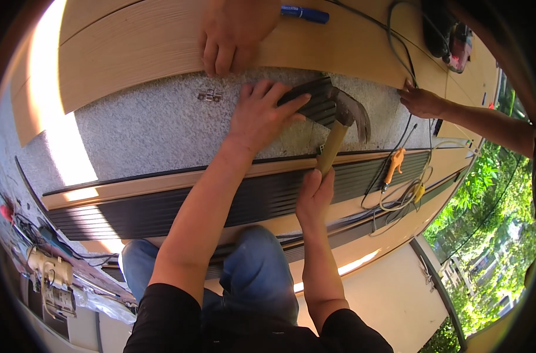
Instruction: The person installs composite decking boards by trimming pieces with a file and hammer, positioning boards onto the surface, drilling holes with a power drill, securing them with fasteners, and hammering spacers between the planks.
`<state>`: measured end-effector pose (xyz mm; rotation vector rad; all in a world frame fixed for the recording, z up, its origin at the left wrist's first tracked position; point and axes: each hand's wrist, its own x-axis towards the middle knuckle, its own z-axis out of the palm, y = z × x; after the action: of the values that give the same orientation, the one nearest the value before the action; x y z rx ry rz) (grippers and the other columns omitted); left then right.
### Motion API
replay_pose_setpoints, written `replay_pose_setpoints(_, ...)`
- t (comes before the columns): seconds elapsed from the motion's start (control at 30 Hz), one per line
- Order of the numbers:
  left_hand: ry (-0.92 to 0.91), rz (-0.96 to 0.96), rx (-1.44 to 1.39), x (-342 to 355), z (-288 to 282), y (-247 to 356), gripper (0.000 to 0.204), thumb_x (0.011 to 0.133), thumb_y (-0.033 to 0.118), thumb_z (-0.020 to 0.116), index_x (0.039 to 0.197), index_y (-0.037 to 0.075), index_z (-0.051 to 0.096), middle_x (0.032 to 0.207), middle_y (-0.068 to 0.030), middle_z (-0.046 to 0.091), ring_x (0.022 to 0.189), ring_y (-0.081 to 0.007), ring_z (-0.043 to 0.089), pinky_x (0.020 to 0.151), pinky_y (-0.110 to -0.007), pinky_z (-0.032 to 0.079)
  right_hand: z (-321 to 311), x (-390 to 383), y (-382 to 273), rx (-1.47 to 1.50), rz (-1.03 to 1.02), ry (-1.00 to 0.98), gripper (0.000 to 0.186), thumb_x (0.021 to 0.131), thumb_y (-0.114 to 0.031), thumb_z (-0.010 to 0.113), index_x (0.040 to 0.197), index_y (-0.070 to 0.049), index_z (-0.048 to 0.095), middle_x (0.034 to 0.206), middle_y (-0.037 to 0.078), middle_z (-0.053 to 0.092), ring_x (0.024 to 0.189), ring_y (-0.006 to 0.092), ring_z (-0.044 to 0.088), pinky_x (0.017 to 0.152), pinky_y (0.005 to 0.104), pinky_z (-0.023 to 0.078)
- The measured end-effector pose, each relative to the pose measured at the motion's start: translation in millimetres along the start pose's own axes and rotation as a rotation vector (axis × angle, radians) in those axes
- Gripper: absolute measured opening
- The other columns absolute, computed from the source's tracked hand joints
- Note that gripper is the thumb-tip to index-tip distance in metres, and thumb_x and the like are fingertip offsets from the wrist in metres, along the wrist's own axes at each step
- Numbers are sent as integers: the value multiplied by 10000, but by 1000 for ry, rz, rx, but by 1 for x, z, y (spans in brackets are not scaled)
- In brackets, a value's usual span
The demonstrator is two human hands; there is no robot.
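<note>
My right hand (315, 200) is closed around the wooden handle of a claw hammer (334, 141), whose metal head lies over the end of a short dark grooved strip (319, 106). My left hand (262, 115) grips that strip from the left, with its fingers bent over it. The strip sits on a speckled grey surface (156, 129), beside the edge of a wood-coloured board (120, 65). A small metal clip (209, 96) lies to the left of my fingers. Whether the hammer touches the strip I cannot tell.
Another person's hand (232, 35) rests at the board's edge, and a second hand (424, 101) reaches in from the right. Long grooved dark boards (250, 200) run across near my knees. An orange tool (394, 167), cables (406, 203) and a blue marker (304, 14) lie around.
</note>
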<state>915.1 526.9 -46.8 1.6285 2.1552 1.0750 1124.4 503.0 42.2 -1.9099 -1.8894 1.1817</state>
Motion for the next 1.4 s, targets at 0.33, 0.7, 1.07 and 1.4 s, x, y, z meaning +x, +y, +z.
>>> replay_pose_setpoints(0.33,24,12,-1,0,-1,2,382,812,386,799,1183,302,768,1108,19,626,1017,-232,573,824,-422,465,7,-4,-16,119,101,81,317,1107,-262,454,1253,17,479,754,31,512,640,96,473,540,262,395)
replay_pose_setpoints(0.7,17,-2,-25,-1,0,-2,352,766,399,813,1106,312,790,1117,26,611,1066,-220,554,881,-438,466,-2,-5,-24,0,80,-13,364,1110,-318,457,1231,22,503,749,54,568,616,132,524,556,299,436)
replay_pose_setpoints(1.07,22,-7,-48,-4,0,-5,333,747,385,820,1070,310,797,1131,27,615,1074,-224,559,877,-428,470,2,-14,-31,134,197,3,389,1103,-313,474,1259,41,505,797,127,614,664,197,576,587,366,486)
replay_pose_setpoints(1.4,45,-21,-64,-6,-4,-4,334,762,343,826,1090,286,795,1129,-3,637,1056,-241,578,857,-420,487,3,-15,-62,15,132,-20,381,1098,-275,461,1277,57,517,827,57,552,708,141,505,615,301,437)
